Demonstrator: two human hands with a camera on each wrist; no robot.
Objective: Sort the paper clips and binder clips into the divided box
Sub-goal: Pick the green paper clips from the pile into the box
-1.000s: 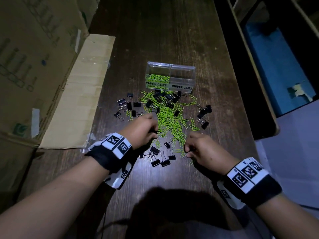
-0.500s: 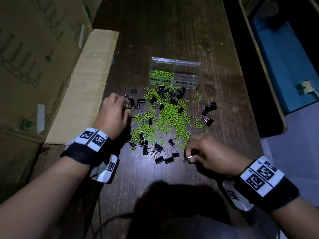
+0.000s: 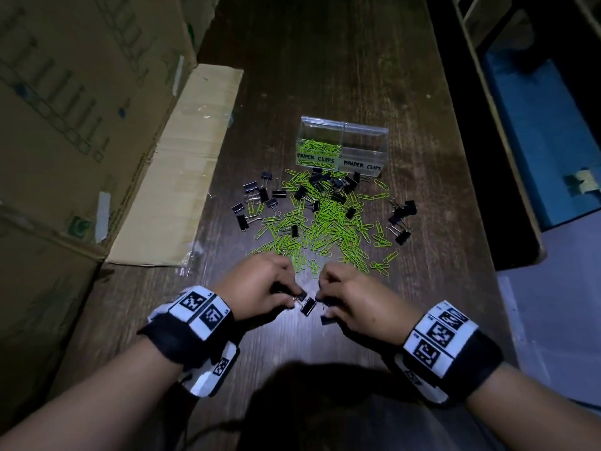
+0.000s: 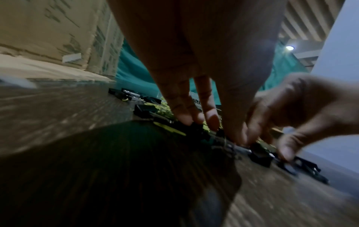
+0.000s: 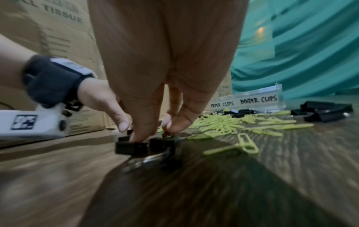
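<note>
A clear divided box (image 3: 344,130) stands at the far end of a spread of clips; its left cell, labelled PAPER CLIPS, holds green paper clips, and the right cell, labelled BINDER CLIPS, looks bare. Green paper clips (image 3: 328,222) lie heaped on the dark wooden table (image 3: 325,60), with black binder clips (image 3: 257,196) scattered among them. At the near edge of the heap, my left hand (image 3: 294,296) and right hand (image 3: 320,297) meet, fingers curled down. Each pinches at small black binder clips (image 3: 308,306) there. In the right wrist view my right hand (image 5: 158,132) grips black clips (image 5: 128,148).
A large cardboard box (image 3: 65,125) and its folded-down flap (image 3: 182,177) take up the table's left side. The table's right edge (image 3: 468,190) drops to a blue surface below. More binder clips (image 3: 401,219) lie at the right of the heap.
My left hand has left the binder clips at the left of the heap and come back to the near edge beside my right hand. The right hand stayed near its place.
</note>
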